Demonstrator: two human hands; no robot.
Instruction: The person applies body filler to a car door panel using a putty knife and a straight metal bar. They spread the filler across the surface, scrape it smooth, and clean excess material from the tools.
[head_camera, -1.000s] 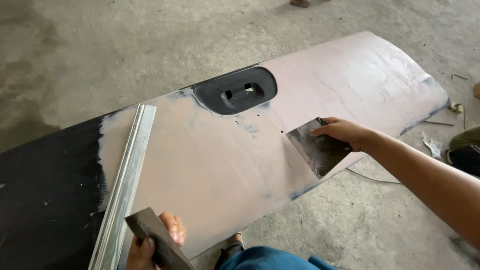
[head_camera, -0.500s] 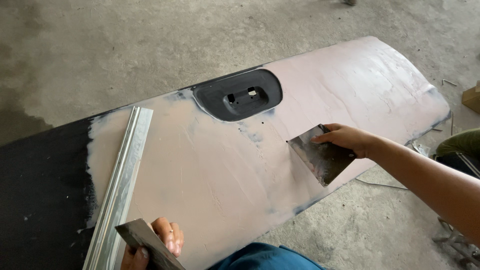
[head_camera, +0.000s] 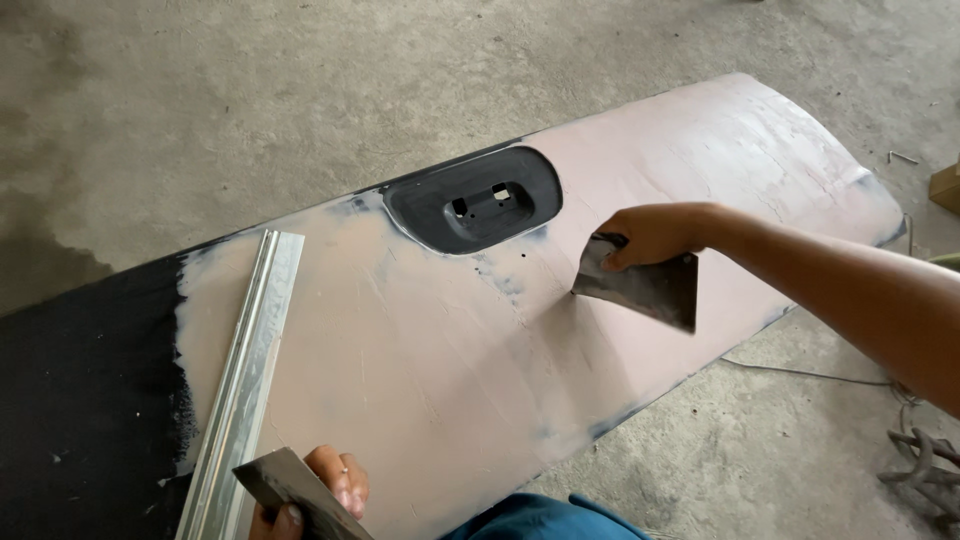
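Observation:
A long black vehicle panel lies across the floor, most of it coated in pinkish filler. It has a dark oval handle recess near the middle. My right hand grips a grey flat spreader blade, its lower left corner on the filler just right of the recess. My left hand at the bottom edge holds a second flat grey blade over the panel's near edge. A silver metal strip lies on the panel to the left.
Bare concrete floor surrounds the panel. A thin cable runs on the floor at the right, with metal bits at the lower right. Blue cloth over my knee shows at the bottom. A cardboard corner sits at the far right.
My right hand has slid the spreader to the left across the filler, closer to the handle recess. The left hand keeps its blade at the near edge.

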